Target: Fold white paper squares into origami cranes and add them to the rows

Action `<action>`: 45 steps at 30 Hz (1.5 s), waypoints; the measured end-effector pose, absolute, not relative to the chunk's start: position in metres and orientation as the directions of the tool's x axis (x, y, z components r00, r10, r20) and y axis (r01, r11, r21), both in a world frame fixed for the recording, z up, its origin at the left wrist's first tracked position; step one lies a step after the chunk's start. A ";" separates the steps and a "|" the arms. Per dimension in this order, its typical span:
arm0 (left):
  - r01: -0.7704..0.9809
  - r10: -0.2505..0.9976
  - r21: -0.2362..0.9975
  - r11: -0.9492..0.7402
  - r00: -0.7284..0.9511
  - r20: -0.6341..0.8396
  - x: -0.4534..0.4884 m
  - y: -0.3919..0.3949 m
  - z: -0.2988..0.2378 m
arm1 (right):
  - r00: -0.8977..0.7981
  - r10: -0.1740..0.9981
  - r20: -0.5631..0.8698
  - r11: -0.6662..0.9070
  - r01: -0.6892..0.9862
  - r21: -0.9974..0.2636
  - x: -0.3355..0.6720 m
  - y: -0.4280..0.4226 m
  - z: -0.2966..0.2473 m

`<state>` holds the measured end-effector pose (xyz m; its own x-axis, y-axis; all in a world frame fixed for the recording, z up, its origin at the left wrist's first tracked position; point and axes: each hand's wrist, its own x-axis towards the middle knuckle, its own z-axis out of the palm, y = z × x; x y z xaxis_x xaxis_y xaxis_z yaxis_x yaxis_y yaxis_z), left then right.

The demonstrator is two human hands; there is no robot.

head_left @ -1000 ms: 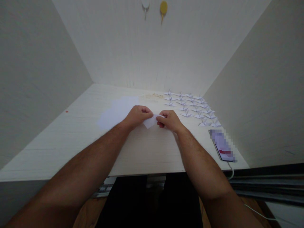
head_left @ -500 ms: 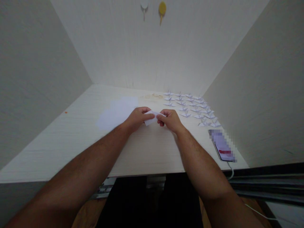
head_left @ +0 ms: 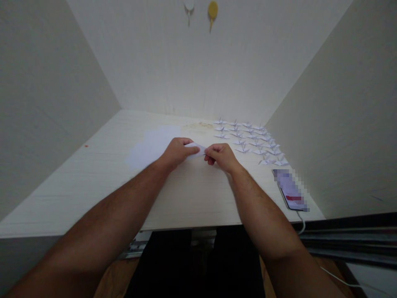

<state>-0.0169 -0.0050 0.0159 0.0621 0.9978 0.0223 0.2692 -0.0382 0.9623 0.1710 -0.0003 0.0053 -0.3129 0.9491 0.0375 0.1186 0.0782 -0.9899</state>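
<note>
A small folded piece of white paper (head_left: 198,149) is pinched between my two hands over the middle of the pale desk (head_left: 93,178). My left hand (head_left: 176,152) grips its left side with fingers curled. My right hand (head_left: 221,156) pinches its right end. Most of the paper is hidden behind my fingers. A stack of flat white sheets (head_left: 151,145) lies on the desk just beyond my left hand.
Several small folded paper cranes (head_left: 248,138) stand in rows at the back right. A phone (head_left: 290,189) with a white cable lies near the desk's right front corner. Walls close in on the left, back and right.
The folded paper has been turned and flattened between my fingers; less of it hangs below my hands than a second ago. My hands have stayed in the same spot.
</note>
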 end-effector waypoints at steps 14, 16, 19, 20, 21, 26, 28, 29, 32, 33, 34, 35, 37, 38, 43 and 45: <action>0.430 0.983 0.896 -0.110 0.183 0.033 -0.017 -0.003 0.015 | -0.328 0.939 0.104 0.224 0.353 -0.909 0.174 0.000 0.004; 0.435 0.981 0.893 -0.119 0.189 0.039 -0.017 -0.003 0.015 | -0.332 0.936 0.120 0.248 0.377 -0.892 0.173 0.000 0.002; 0.422 0.982 0.899 -0.118 0.187 0.042 -0.016 -0.003 0.014 | -0.312 0.934 0.175 0.291 0.377 -0.879 0.172 0.002 -0.001; 0.427 0.980 0.896 -0.124 0.193 0.043 -0.016 -0.003 0.013 | -0.302 0.931 0.207 0.314 0.372 -0.874 0.172 0.002 -0.002; 0.438 0.978 0.889 -0.132 0.204 0.044 -0.016 -0.003 0.013 | -0.291 0.926 0.241 0.341 0.368 -0.865 0.172 0.002 -0.003; 0.502 0.973 0.854 -0.140 0.231 0.023 -0.014 -0.004 0.012 | -0.272 0.917 0.291 0.379 0.376 -0.845 0.170 0.001 -0.003; 0.512 0.973 0.849 -0.132 0.232 0.012 -0.013 -0.005 0.013 | -0.260 0.919 0.297 0.379 0.368 -0.849 0.169 0.000 -0.003; 0.518 0.972 0.845 -0.132 0.236 0.007 -0.012 -0.005 0.013 | -0.254 0.920 0.299 0.377 0.363 -0.852 0.169 0.000 -0.003; 0.534 0.968 0.835 -0.131 0.249 -0.007 -0.011 -0.007 0.013 | -0.259 0.920 0.293 0.373 0.352 -0.858 0.168 0.001 -0.005; 0.537 0.967 0.833 -0.130 0.254 -0.013 -0.011 -0.007 0.013 | -0.267 0.918 0.293 0.376 0.350 -0.858 0.169 0.001 -0.006; 0.538 0.966 0.833 -0.128 0.258 -0.018 -0.010 -0.008 0.013 | -0.275 0.915 0.294 0.380 0.347 -0.857 0.169 0.001 -0.006; 0.537 0.965 0.834 -0.128 0.260 -0.019 -0.010 -0.008 0.012 | -0.281 0.913 0.295 0.383 0.344 -0.857 0.169 0.001 -0.006; 0.537 0.965 0.833 -0.133 0.261 -0.014 -0.010 -0.008 0.012 | -0.287 0.914 0.287 0.377 0.339 -0.862 0.169 0.000 -0.005; 0.540 0.966 0.831 -0.135 0.259 -0.011 -0.010 -0.007 0.011 | -0.284 0.917 0.278 0.367 0.335 -0.868 0.169 0.000 -0.004; 0.595 0.954 0.782 -0.186 0.298 0.001 -0.009 -0.006 0.010 | -0.286 0.920 0.268 0.359 0.336 -0.871 0.167 -0.001 -0.003; 0.608 0.948 0.763 -0.218 0.316 0.019 -0.008 -0.006 0.010 | -0.294 0.914 0.281 0.375 0.341 -0.862 0.166 0.000 -0.003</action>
<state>-0.0083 -0.0059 0.0103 0.3164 0.9484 0.0188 0.6081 -0.2180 0.7633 0.1661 -0.0002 -0.0032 -0.2937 0.9137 0.2808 0.3411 0.3746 -0.8622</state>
